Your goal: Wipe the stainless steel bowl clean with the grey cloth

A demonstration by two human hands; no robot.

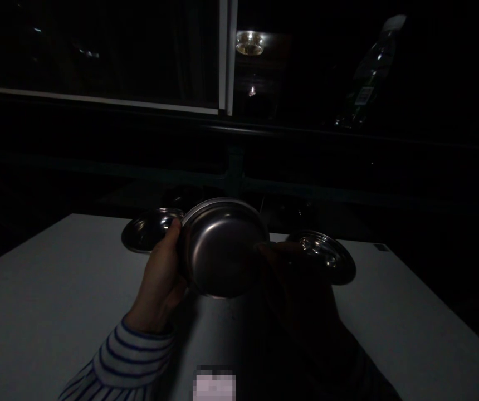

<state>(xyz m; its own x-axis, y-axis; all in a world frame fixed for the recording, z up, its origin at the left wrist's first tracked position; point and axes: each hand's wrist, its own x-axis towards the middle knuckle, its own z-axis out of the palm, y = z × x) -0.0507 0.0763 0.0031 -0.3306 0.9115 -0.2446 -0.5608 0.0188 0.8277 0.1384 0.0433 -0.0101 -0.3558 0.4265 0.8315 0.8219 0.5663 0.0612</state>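
Observation:
A stainless steel bowl [225, 250] is held tilted above the white table, its broad round face turned toward me. On its left side my left hand [162, 281] is closed, the thumb lying along the edge. Deep shadow covers my right hand [293, 284], whose fingers press against the bowl's right side. Behind my left hand a shiny metal bowl or lid [145, 231] rests at the table's far edge. Another shiny metal bowl or lid [327, 259] sits beyond my right hand, partly hidden by it.
The white table [55, 289] stretches to both sides, with a small dark patch [380, 247] near its far right corner. Past it is a dark window with a pale frame [225, 61]. A clear plastic bottle [371, 75] stands at the upper right. The surroundings are very dim.

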